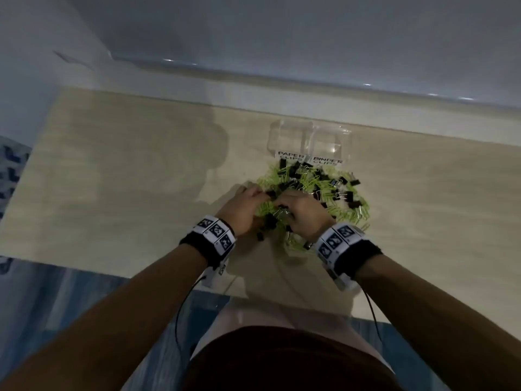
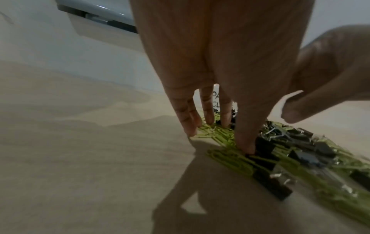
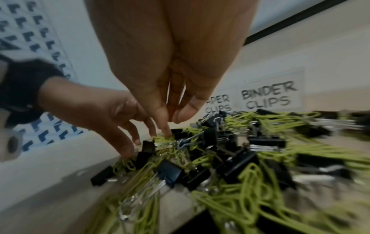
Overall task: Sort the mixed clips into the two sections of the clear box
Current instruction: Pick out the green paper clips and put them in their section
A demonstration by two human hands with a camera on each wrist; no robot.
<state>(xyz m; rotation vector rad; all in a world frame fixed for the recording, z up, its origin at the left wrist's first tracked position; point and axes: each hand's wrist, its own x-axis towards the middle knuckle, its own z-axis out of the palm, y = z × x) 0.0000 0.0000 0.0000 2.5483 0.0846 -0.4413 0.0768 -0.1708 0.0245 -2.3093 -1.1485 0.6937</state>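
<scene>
A mixed pile of green paper clips (image 1: 306, 180) and black binder clips (image 1: 353, 182) lies on the table in front of a clear two-section box (image 1: 310, 141). Its left label reads PAPER CLIPS, its right label (image 3: 268, 97) BINDER CLIPS. Nothing shows inside either section. My left hand (image 1: 260, 194) rests its straight, spread fingertips on the pile's near left edge, on green paper clips (image 2: 224, 137) and a black binder clip (image 2: 262, 148). Close beside it, my right hand (image 1: 282, 205) points down, its index fingertip (image 3: 167, 132) touching green clips and its thumb held apart. Neither hand grips a clip.
The light wooden table (image 1: 127, 179) stretches wide to the left and right of the pile. A white ledge (image 1: 310, 77) runs along its far edge. Patterned blue-and-white fabric (image 1: 11, 165) lies off the left end. My body is at the near edge (image 1: 282, 300).
</scene>
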